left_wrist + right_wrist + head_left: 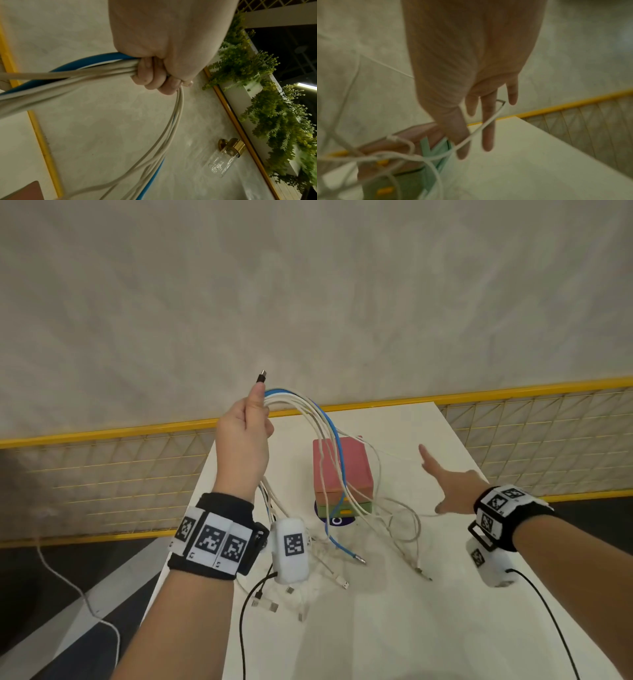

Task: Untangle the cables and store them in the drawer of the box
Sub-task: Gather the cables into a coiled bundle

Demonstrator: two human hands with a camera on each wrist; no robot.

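Observation:
My left hand (pixel 245 426) is raised above the table and grips a bundle of white cables (pixel 308 412) together with one blue cable (pixel 337 453). A black plug (pixel 262 376) sticks up past the thumb. In the left wrist view the curled fingers (pixel 154 75) close round the blue cable (pixel 77 63) and the white ones. The cables drape over the pink box (pixel 352 463), which has green drawers (pixel 339 510) below. My right hand (pixel 452 484) is right of the box, fingers straight and spread. A thin white cable (pixel 489 119) lies across those fingers (pixel 488 135).
The white table (pixel 411 628) carries loose cable ends and plugs (pixel 342 583) in front of the box. A yellow mesh fence (pixel 102 467) runs behind the table. Another white cord (pixel 68 577) lies on the floor at the left. Drawer handles (pixel 385 190) are yellow.

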